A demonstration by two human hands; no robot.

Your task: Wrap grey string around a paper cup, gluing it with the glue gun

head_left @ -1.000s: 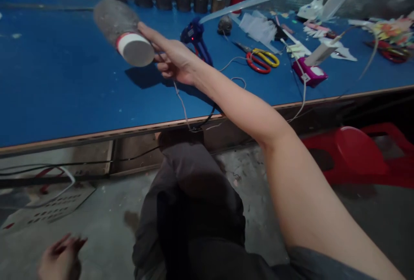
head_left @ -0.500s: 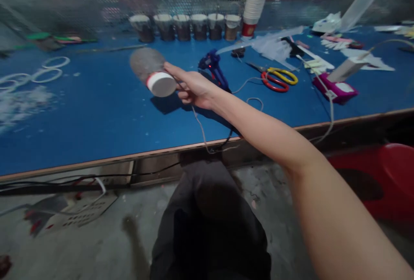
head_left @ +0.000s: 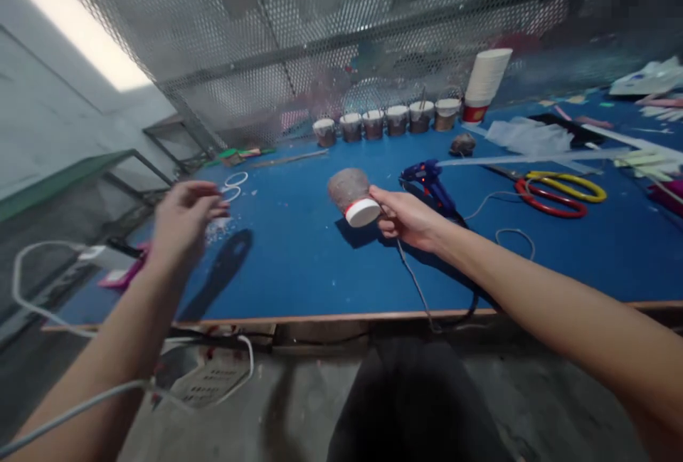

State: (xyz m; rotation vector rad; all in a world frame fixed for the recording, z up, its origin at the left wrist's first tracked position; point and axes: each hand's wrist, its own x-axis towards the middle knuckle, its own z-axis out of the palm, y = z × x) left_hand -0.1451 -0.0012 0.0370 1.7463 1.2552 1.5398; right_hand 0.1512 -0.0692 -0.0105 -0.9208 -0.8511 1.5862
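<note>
My right hand (head_left: 405, 218) is closed around a paper cup (head_left: 349, 188) with a grey-brown coating, tipped so that its white base and red edge face me. A thin grey cord (head_left: 412, 273) hangs below this hand. My left hand (head_left: 184, 223) is raised over the left part of the table, its fingers reaching right and loosely apart, with nothing visible in them. Closest to its fingertips lie white rings (head_left: 233, 193) and some white scraps (head_left: 218, 231). Right of my right hand, a blue glue gun (head_left: 430, 181) rests on the table.
Several coated cups (head_left: 398, 120) line the back of the blue table (head_left: 288, 263), beside a stack of white paper cups (head_left: 488, 77). Scissors (head_left: 555, 191) with red and yellow handles lie to the right, near crumpled plastic (head_left: 528, 136). A white cable (head_left: 40, 309) runs by my left arm.
My left hand has come into view on the left. The view has swung left and up. My right hand still holds the coated cup.
</note>
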